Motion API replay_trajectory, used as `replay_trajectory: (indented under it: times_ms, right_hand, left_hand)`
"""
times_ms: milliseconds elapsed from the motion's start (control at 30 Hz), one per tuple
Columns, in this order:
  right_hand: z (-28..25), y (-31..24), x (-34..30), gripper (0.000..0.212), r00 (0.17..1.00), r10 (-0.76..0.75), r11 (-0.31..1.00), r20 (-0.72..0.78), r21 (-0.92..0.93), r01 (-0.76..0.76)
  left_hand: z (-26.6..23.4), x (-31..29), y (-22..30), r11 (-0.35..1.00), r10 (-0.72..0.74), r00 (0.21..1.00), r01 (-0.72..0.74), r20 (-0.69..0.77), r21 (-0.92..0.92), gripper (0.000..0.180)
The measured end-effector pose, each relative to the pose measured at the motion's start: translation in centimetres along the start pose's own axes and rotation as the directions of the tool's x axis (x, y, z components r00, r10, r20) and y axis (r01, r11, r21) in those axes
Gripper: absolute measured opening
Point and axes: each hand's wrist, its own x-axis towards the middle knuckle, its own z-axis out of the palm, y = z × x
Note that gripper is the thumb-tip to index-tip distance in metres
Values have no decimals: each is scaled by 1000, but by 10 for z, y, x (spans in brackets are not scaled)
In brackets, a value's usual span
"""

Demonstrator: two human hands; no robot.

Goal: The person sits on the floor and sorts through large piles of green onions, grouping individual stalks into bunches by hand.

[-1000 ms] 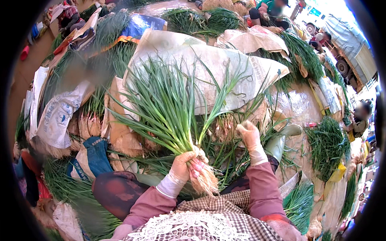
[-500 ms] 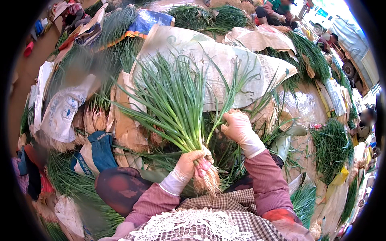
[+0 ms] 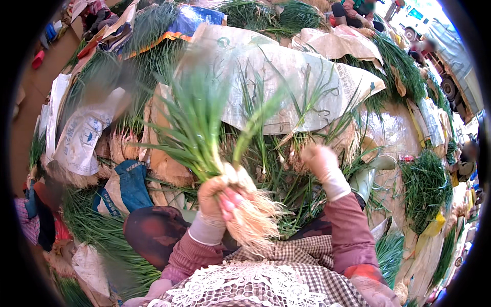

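My left hand (image 3: 212, 197), in a pale glove, is closed round a bunch of spring onions (image 3: 197, 123) just above their pink bulbs. Pale, stringy roots (image 3: 253, 220) hang down toward my lap, and the green leaves fan up and away, blurred. One stalk leans out to the right of the bunch. My gloved right hand (image 3: 323, 163) is raised apart from the bunch, over loose onions. Its fingers look curled but are smeared by motion, so I cannot tell whether they hold anything. Several single spring onions (image 3: 263, 166) lie beyond the bunch, partly on a white woven sack (image 3: 286, 77).
A teal and beige bag (image 3: 123, 187) lies left of my knee. A pale boot (image 3: 365, 181) is at the right. More spring onion heaps (image 3: 424, 189) lie around on sacks. Other people (image 3: 355, 13) sit farther off, and a truck (image 3: 452, 66) stands at the far right.
My left hand has moved left and slightly up with the bunch, which has tilted, its roots swinging right. My right hand has moved right, away from the outlying stalk it was touching.
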Motion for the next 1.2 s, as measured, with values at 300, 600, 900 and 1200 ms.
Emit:
replay_trajectory:
  times_ms: [300, 600, 900, 1200]
  right_hand:
    - [88, -61, 9, 31, 971, 111, 984, 212, 115, -138]
    - [-2, 11, 29, 7, 943, 168, 404, -288, 892, 201]
    - [60, -80, -33, 16, 972, 6, 520, 233, 830, -202]
    - [94, -52, -9, 39, 966, 52, 964, 252, 239, -114]
  left_hand:
    - [-14, 7, 1, 998, 61, 997, -61, -46, -2, 18]
    - [-18, 8, 16, 992, 91, 995, -94, 28, 84, 18]
    - [-63, -3, -37, 896, -261, 805, 407, -533, 176, 26]
    - [-38, 0, -25, 946, -58, 849, 214, -526, 241, 25]
